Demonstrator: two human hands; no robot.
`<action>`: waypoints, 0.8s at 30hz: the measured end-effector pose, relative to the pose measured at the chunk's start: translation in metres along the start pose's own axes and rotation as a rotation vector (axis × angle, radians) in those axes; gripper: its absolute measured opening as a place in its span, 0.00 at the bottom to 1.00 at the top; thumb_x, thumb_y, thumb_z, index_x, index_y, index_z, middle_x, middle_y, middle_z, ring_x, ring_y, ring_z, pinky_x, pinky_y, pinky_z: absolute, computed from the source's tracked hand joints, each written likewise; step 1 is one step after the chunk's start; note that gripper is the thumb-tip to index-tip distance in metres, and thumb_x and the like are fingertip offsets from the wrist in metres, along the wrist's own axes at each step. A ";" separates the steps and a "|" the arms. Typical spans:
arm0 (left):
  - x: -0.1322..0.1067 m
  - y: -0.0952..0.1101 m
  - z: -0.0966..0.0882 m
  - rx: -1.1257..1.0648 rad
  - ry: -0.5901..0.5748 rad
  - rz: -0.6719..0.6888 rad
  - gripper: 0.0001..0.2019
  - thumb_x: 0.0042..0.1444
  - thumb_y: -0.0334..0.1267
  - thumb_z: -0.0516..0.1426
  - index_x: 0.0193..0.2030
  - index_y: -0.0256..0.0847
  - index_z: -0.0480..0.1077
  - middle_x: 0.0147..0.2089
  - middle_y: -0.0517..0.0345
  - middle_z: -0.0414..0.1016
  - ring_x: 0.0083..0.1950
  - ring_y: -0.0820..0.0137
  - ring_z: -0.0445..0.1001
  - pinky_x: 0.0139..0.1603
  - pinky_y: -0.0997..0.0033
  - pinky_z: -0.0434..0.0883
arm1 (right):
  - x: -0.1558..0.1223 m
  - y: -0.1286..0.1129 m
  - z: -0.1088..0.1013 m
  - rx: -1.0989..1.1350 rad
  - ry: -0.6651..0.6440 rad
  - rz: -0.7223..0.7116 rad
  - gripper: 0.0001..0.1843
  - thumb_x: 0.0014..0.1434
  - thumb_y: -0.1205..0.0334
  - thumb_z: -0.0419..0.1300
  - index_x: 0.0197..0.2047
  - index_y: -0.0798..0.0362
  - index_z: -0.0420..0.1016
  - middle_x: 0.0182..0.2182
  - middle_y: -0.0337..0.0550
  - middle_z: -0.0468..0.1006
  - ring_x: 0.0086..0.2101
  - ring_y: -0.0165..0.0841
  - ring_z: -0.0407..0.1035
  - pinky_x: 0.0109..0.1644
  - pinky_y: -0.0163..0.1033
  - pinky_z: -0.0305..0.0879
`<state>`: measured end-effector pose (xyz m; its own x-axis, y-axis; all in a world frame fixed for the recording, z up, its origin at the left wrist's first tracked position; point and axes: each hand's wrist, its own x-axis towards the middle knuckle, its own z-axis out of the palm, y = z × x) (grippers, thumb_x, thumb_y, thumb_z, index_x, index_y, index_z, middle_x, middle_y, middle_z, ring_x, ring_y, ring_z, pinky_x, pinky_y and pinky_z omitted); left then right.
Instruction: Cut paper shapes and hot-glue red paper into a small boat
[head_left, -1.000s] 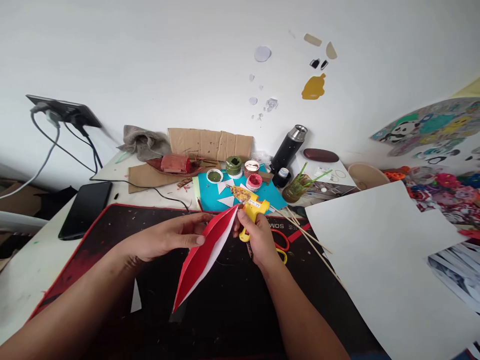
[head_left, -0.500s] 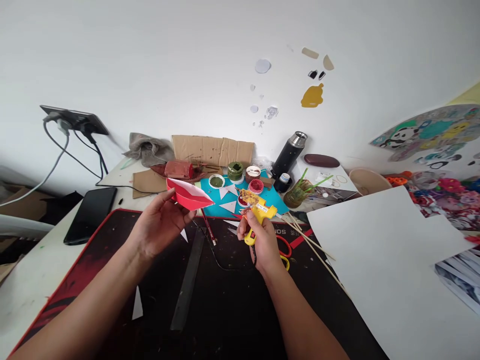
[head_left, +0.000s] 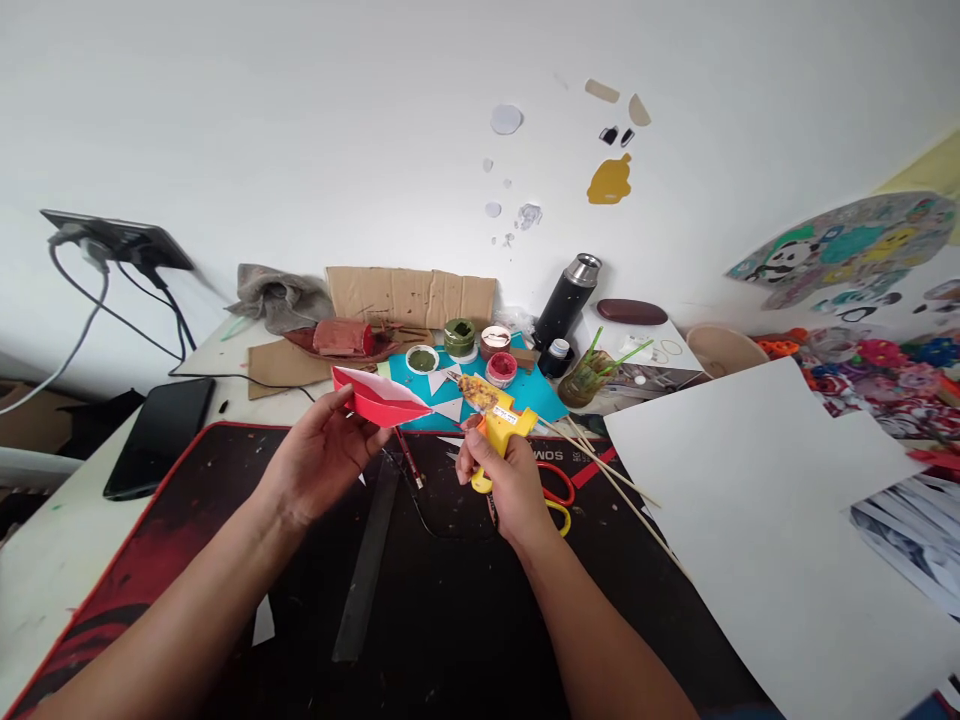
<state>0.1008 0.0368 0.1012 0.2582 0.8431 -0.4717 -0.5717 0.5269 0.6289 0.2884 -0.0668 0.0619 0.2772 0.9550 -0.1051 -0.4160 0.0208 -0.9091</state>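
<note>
Between the thumb and fingers of my left hand [head_left: 322,455] is a folded red paper piece [head_left: 386,407], white on its inner face and pointed at its right end. My right hand [head_left: 502,475] is wrapped round the handle of a yellow glue gun [head_left: 495,405]. The gun's nozzle tilts up and left, a little apart from the paper. A black cord runs from below the gun across the mat. Scissors [head_left: 556,485] with red and yellow handles lie beside my right wrist, partly hidden by it.
A grey ruler [head_left: 364,570] and a pencil [head_left: 409,458] lie on the black mat [head_left: 442,620]. Paint jars [head_left: 460,338] stand on blue paper behind. A black flask [head_left: 566,300], thin sticks [head_left: 626,485], white sheets [head_left: 765,520] and a phone [head_left: 161,435] surround the mat.
The glue gun has come slightly left, its nozzle now nearer the red paper's tip. The red paper stays in my left hand, turned slightly. The whole view has shifted a little.
</note>
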 end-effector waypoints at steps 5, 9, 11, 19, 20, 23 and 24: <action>0.000 -0.007 0.003 -0.038 0.022 0.044 0.12 0.74 0.28 0.53 0.43 0.38 0.79 0.39 0.53 0.87 0.34 0.66 0.86 0.33 0.69 0.86 | -0.003 0.001 0.000 -0.042 -0.036 -0.048 0.27 0.61 0.33 0.74 0.40 0.50 0.79 0.22 0.36 0.75 0.24 0.34 0.68 0.34 0.42 0.66; 0.002 -0.007 0.005 -0.074 0.044 0.097 0.13 0.75 0.29 0.54 0.41 0.38 0.78 0.40 0.52 0.87 0.36 0.66 0.86 0.35 0.68 0.87 | -0.006 -0.002 0.002 -0.032 -0.021 -0.096 0.29 0.63 0.30 0.72 0.36 0.49 0.77 0.21 0.36 0.74 0.22 0.33 0.68 0.32 0.42 0.66; 0.002 -0.007 0.007 -0.097 0.067 0.122 0.11 0.74 0.29 0.56 0.40 0.40 0.78 0.41 0.52 0.87 0.37 0.66 0.86 0.37 0.69 0.87 | -0.008 -0.003 0.002 -0.025 -0.016 -0.106 0.30 0.63 0.28 0.71 0.37 0.49 0.77 0.20 0.36 0.74 0.21 0.33 0.67 0.30 0.42 0.65; 0.001 -0.007 0.014 -0.162 0.135 0.144 0.16 0.78 0.32 0.52 0.37 0.41 0.76 0.38 0.54 0.86 0.36 0.68 0.86 0.37 0.72 0.87 | -0.017 -0.003 0.004 -0.103 -0.031 -0.172 0.33 0.66 0.25 0.67 0.35 0.50 0.81 0.16 0.36 0.71 0.19 0.33 0.66 0.31 0.43 0.66; 0.000 -0.007 0.015 -0.163 0.133 0.146 0.17 0.78 0.31 0.51 0.38 0.40 0.76 0.38 0.54 0.86 0.36 0.69 0.86 0.37 0.72 0.87 | -0.018 -0.003 0.005 -0.124 -0.028 -0.170 0.34 0.66 0.25 0.66 0.33 0.50 0.81 0.16 0.37 0.71 0.20 0.34 0.66 0.31 0.43 0.67; -0.001 -0.007 0.016 -0.156 0.126 0.160 0.18 0.79 0.31 0.51 0.39 0.39 0.77 0.39 0.54 0.86 0.36 0.69 0.86 0.37 0.72 0.87 | -0.017 -0.002 0.006 -0.165 0.001 -0.158 0.36 0.65 0.23 0.65 0.28 0.48 0.78 0.15 0.38 0.71 0.20 0.35 0.67 0.31 0.44 0.68; -0.001 -0.008 0.016 -0.152 0.124 0.164 0.18 0.79 0.31 0.51 0.39 0.39 0.78 0.39 0.54 0.86 0.36 0.69 0.86 0.37 0.72 0.87 | -0.017 -0.002 0.007 -0.169 0.014 -0.157 0.36 0.65 0.22 0.65 0.28 0.48 0.77 0.15 0.38 0.71 0.19 0.35 0.67 0.30 0.44 0.67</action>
<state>0.1174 0.0337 0.1069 0.0605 0.8914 -0.4493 -0.7111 0.3543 0.6073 0.2787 -0.0812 0.0684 0.3397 0.9397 0.0384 -0.2166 0.1180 -0.9691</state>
